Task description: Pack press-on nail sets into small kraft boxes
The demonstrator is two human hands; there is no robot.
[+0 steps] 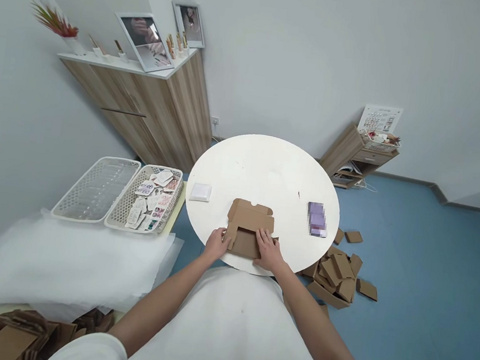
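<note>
Carton is lying part-folded on the table. Left hand is gripping its left side; right hand is resting on its right (any grip there, I cannot tell). Folding is seemingly underway, the next move likely calling for steady sides while turning the far flap.

A white table bears a carton under the left hand and right hand. On it, a packet lies beyond and left of the left hand, and a purple pack beyond and right of the right. Well left of the left hand, a bench holds two baskets. On the blue floor, right of the right hand, stands a filled box.
</note>
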